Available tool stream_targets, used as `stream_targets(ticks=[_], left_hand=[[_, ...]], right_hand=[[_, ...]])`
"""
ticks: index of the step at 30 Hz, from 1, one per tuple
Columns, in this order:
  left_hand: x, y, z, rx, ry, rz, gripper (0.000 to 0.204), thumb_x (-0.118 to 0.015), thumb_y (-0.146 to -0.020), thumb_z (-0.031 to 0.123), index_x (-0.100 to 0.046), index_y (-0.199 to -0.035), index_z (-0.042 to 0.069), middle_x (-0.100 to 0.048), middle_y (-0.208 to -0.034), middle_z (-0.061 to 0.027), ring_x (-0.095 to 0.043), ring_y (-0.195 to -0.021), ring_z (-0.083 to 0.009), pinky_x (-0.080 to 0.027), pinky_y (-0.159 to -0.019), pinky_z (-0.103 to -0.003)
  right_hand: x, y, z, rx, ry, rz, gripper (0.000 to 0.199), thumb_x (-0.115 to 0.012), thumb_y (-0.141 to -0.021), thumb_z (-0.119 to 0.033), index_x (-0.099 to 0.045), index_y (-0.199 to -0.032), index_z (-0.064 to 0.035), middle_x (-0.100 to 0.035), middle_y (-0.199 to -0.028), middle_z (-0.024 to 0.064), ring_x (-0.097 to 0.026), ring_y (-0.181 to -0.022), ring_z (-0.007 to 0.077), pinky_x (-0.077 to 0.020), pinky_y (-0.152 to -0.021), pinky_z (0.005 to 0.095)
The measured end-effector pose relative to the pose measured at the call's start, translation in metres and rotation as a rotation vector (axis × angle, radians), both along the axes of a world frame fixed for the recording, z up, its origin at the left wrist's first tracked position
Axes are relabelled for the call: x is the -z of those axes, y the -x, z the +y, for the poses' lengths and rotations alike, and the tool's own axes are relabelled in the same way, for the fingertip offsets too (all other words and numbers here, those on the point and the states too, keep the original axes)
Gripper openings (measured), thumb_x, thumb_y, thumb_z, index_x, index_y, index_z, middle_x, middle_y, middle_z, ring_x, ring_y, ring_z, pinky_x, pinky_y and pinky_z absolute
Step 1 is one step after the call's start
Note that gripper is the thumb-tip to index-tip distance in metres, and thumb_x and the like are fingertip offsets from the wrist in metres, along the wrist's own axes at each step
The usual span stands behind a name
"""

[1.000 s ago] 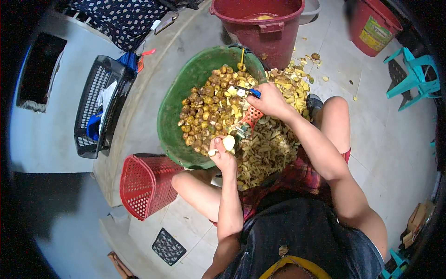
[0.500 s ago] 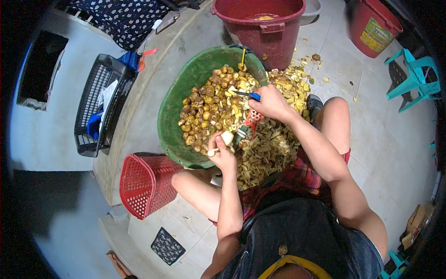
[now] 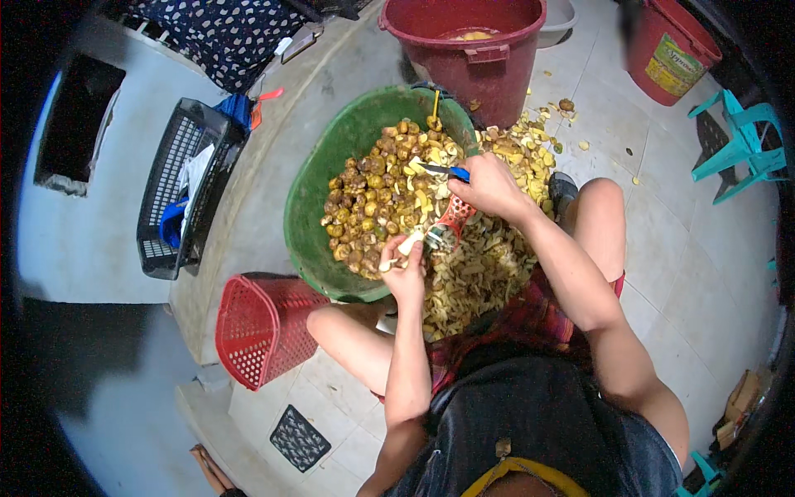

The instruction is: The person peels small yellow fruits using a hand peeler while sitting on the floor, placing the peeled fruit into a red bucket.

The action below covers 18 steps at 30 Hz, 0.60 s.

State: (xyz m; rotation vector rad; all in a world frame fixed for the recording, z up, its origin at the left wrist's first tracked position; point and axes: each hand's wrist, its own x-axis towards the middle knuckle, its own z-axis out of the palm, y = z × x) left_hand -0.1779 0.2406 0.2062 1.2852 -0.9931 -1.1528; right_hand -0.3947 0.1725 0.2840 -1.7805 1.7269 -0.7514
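My left hand [image 3: 403,277] is closed around a pale peeled potato [image 3: 410,241], held over the near edge of the green tub [image 3: 305,236]. In my right hand [image 3: 490,189] is a peeler with a red, hole-patterned handle [image 3: 457,214]; its metal head sits right beside the potato. The same hand also keeps a small blue-handled knife [image 3: 458,173], whose blade points left over the tub. Many brownish unpeeled potatoes [image 3: 364,195] fill the tub, with pale peeled pieces and strips along their right side. A heap of peelings [image 3: 476,277] lies below my hands, between my legs.
A large red bucket [image 3: 472,74] stands beyond the tub, with more peelings [image 3: 522,153] scattered next to it. A red perforated basket [image 3: 269,331] is at left, below a black crate [image 3: 178,190]. Teal stools [image 3: 739,145] and another red bucket [image 3: 671,54] stand at right.
My left hand has come slightly right with the potato, which is now turned and closer to the peeler's head. My right hand has barely moved, still holding both tools.
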Motion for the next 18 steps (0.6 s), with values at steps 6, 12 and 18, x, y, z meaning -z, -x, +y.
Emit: stream_targets(ticks=[6,12,18], left_hand=[[0.091,0.011,0.033,0.146,-0.829,0.381,0.024,-0.040,-0.094,0.009,-0.050,-0.114,0.003,-0.061,-0.096,-0.0120,-0.055,-0.062,-0.0117,-0.045,-0.044,-0.021],[0.022,0.094,-0.053,0.280,-0.749,0.611,0.037,-0.026,-0.101,0.027,-0.046,-0.120,0.002,-0.059,-0.101,-0.0110,-0.056,-0.071,-0.0152,-0.053,-0.061,-0.030],[-0.137,0.151,-0.230,0.244,-0.154,1.174,0.073,-0.038,-0.098,0.041,0.006,-0.145,0.006,-0.025,-0.141,-0.0287,-0.042,-0.124,-0.0405,-0.037,-0.105,-0.052]], right_hand=[[-0.027,0.015,-0.002,0.078,0.121,-0.077,0.030,-0.062,-0.074,-0.027,-0.063,-0.069,0.0028,-0.058,-0.061,0.0241,-0.060,-0.060,0.0398,-0.0488,-0.064,0.0459],[-0.023,0.083,0.000,0.331,0.368,-0.289,0.032,-0.064,-0.077,-0.024,-0.057,-0.064,0.0040,-0.045,-0.049,0.0093,-0.042,-0.049,0.0111,-0.0375,-0.048,0.0322],[-0.024,0.094,0.005,0.332,0.329,-0.361,0.030,-0.062,-0.075,-0.025,-0.057,-0.069,0.0042,-0.049,-0.052,0.0123,-0.044,-0.050,0.0192,-0.0426,-0.055,0.0374]])
